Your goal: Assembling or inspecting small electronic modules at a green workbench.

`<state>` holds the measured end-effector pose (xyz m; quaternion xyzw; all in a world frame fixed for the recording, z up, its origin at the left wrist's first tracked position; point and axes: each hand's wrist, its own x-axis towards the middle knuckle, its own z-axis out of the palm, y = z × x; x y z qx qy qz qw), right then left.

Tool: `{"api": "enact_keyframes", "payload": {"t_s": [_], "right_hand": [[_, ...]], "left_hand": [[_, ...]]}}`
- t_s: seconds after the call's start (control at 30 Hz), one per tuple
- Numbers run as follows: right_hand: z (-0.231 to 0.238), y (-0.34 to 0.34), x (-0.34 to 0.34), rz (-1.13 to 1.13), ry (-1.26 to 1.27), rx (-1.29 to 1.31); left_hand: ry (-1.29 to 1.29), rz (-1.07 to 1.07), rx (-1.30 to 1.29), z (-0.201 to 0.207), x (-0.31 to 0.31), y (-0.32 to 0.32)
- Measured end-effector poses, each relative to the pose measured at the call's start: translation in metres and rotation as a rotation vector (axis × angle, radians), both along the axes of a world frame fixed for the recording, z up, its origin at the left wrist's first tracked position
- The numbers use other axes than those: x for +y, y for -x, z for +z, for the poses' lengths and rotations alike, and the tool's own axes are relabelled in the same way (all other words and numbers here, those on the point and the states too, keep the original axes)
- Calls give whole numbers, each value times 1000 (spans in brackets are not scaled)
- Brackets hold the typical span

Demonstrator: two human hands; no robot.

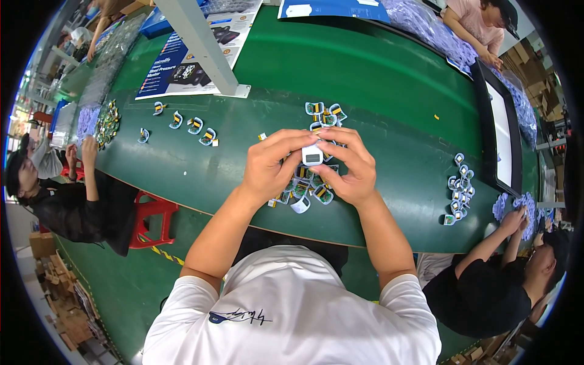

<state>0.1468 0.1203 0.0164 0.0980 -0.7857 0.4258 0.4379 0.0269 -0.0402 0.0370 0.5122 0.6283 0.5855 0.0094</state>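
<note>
Between my two hands is a small white electronic device with a grey display, held above the table. My left hand grips its left side, fingertips at the top edge. From the other side my right hand closes on it with thumb and fingers. Under and around my hands lies a pile of open white casings with green circuit boards, partly hidden by the hands. More of these casings show just beyond my fingertips.
Several similar casings are spread to the left, and another cluster sits at the right. A metal post rises from the green table. A black-framed panel stands at the right. Co-workers sit on both sides; a red stool is at left.
</note>
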Motion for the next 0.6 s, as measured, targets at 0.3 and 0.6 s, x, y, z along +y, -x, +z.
{"api": "enact_keyframes", "payload": {"t_s": [0.3, 0.6], "right_hand": [[1, 1, 2, -4, 4, -7], [-1, -1, 2, 11, 26, -43]], "left_hand": [[-1, -19, -26, 0, 3, 0], [20, -18, -46, 0, 3, 0]]}}
